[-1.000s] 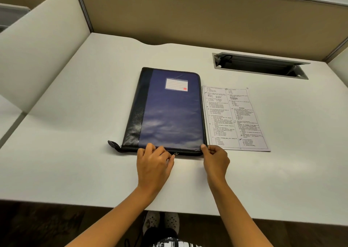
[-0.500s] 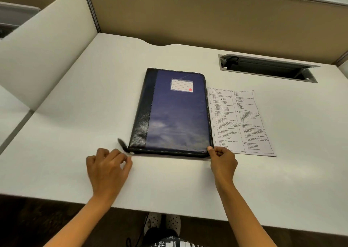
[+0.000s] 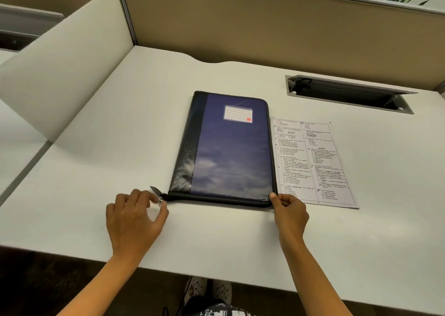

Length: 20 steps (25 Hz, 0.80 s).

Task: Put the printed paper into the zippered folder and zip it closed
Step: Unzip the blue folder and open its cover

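Left hand (image 3: 134,219) is sitting just off the folder's near-left corner, fingers curled loosely around the zipper pull (image 3: 157,193), which is blurred; can't tell whether they're actually pinching it or just closing in. Right hand (image 3: 290,211) is clamping the near-right corner of the zippered folder (image 3: 231,147), thumb on top, fingers tucked under the edge. Likely reason: it's anchoring the folder so it isn't sliding on the table (image 3: 120,147) when the zipper gets dragged.

Folder is lying flat and closed just beyond both hands, spine on the left-hand side, label (image 3: 238,114) at the far end. Printed paper (image 3: 310,161) is lying flat on the table just past the right hand, with its edge running right alongside the folder's right edge, possibly slightly under it. It's parked close, probably so it's a short slide in once the folder is open.

Judging stage: early. Paper not in yet, folder not open yet.
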Available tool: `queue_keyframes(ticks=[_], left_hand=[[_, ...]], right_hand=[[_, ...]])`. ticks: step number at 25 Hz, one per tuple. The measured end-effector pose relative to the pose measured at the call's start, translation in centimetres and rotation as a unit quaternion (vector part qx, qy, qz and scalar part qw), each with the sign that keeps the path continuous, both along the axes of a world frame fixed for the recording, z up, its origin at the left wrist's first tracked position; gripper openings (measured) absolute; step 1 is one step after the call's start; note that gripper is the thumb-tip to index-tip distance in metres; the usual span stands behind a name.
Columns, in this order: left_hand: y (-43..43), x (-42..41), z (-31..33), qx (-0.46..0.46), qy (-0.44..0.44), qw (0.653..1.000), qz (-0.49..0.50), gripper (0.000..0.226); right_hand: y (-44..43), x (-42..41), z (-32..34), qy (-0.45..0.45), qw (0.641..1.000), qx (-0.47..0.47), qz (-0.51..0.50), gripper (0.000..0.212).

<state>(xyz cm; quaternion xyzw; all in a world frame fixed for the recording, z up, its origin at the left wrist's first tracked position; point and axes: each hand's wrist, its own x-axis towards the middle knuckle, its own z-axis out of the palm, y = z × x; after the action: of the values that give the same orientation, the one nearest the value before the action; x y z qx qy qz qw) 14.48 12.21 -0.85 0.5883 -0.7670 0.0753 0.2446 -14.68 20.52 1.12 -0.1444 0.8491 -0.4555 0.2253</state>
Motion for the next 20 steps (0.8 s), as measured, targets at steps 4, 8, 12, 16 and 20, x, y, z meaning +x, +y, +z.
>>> queue_keyframes(ticks=[4,8,12,16,20], left_hand=[[0.1,-2.5,0.2,0.046,0.059,0.993,-0.094,0.042],[0.1,-5.6,0.4,0.082,0.043,0.975,-0.203,0.056],[-0.2,-8.3,1.2,0.112,0.058,0.966,-0.227,0.067],[-0.5,-9.7,1.8,0.162,0.158,0.952,-0.206,0.069],[-0.3,-9.5,2.3,0.186,0.307,0.911,-0.205,0.061]], right_hand=[[0.1,0.1,0.4,-0.025,1.0,-0.013,-0.013,0.019],[0.1,0.5,2.2,-0.008,0.999,-0.046,-0.026,0.015],[-0.1,1.8,4.9,0.053,0.993,-0.108,-0.015,0.011],[-0.5,3.4,7.4,0.101,0.973,-0.204,0.034,0.007],[-1.3,4.2,8.3,0.138,0.947,-0.278,0.083,0.019]])
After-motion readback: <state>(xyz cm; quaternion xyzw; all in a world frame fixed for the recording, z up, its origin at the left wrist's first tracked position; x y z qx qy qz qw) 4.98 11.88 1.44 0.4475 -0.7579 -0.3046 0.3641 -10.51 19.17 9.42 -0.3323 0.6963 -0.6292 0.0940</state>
